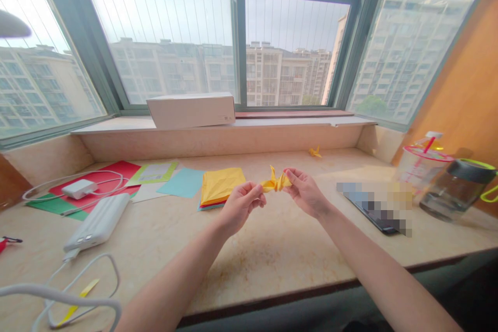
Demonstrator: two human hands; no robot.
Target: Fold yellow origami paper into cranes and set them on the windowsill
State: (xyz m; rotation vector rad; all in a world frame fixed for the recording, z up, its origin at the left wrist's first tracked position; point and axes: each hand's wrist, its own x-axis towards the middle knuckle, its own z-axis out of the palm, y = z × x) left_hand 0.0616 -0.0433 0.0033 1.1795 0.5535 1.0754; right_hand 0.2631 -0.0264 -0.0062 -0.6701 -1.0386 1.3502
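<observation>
Between my two hands is a yellow origami crane (277,182), held above the stone counter with a thin point sticking up. My left hand (244,203) pinches its left end between thumb and fingers. On the opposite side, my right hand (305,191) grips the right end the same way. Just left of my left hand lies a stack of yellow paper squares (221,184), with red and blue sheets showing underneath. Farther back, a second small yellow origami crane (315,152) rests on the counter near the window ledge.
Coloured sheets (182,182), a white charger (80,189) and a power bank (97,222) with cables spread leftward. At right are a phone (373,212), partly blurred, a plastic cup (422,166) and a dark-lidded bottle (459,189). A white box (191,111) stands on the ledge.
</observation>
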